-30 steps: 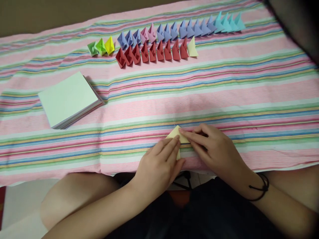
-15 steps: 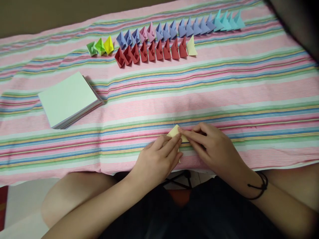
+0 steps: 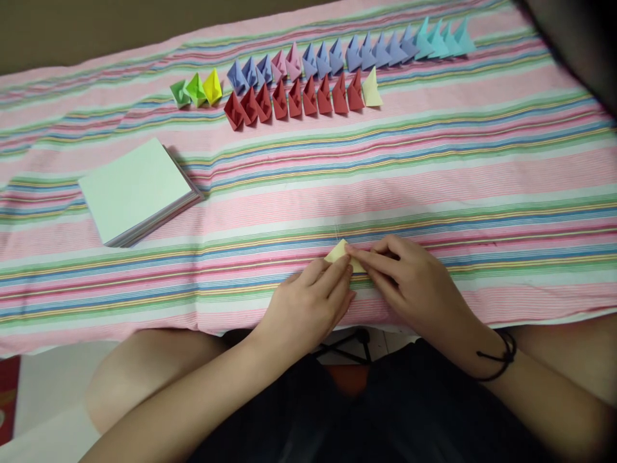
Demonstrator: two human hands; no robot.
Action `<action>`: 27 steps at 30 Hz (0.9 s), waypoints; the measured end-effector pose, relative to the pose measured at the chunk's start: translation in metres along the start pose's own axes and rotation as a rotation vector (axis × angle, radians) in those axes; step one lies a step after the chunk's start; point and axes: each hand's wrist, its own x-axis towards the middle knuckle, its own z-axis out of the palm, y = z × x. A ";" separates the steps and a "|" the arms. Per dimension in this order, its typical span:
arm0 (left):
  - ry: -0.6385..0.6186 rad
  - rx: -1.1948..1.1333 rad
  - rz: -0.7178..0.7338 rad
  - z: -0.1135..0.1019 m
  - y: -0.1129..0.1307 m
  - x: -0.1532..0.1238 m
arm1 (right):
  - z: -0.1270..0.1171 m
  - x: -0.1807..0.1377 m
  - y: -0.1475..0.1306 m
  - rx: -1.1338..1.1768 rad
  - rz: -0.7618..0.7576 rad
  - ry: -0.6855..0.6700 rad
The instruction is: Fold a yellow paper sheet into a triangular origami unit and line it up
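Observation:
A small folded piece of pale yellow paper (image 3: 337,249) lies on the cloth near the table's front edge, its pointed tip facing away from me. My left hand (image 3: 308,302) covers most of its left and lower part, fingers close together and pressed on it. From the right, my right hand (image 3: 409,276) has its index fingertip on the paper just below the tip, with the thumb close to the paper's right corner. The two hands' fingertips nearly meet over the paper. Its lower part is hidden beneath my left fingers.
A stack of pale green-topped paper (image 3: 139,190) lies at the left. Along the back stand folded paper boats: several red ones (image 3: 294,99), a pale yellow one (image 3: 372,90), blue and purple ones (image 3: 322,61), turquoise ones (image 3: 438,42), and green and yellow ones (image 3: 196,91). A striped cloth (image 3: 409,167) covers the table.
My left fingers have shifted slightly over the paper, and the bit of paper that showed below them is now hidden. My right hand stays at nearly the same spot. The view has moved slightly.

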 end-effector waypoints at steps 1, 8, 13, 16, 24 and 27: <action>-0.006 0.015 0.003 0.000 0.000 0.001 | 0.000 0.000 0.000 0.000 -0.001 -0.001; -0.018 0.017 0.016 0.000 0.000 0.001 | 0.002 -0.001 -0.001 0.024 0.025 0.037; -0.014 -0.175 -0.043 -0.001 -0.009 0.004 | 0.001 0.001 -0.003 0.048 0.080 0.013; -0.031 -0.251 -0.074 -0.001 -0.011 0.007 | 0.002 0.003 -0.005 0.042 0.126 0.014; -0.013 -0.148 -0.059 0.001 -0.008 0.005 | 0.004 0.005 -0.006 0.089 0.154 0.037; -0.007 -0.144 -0.058 0.001 -0.008 0.005 | 0.003 0.004 -0.004 0.149 0.185 0.025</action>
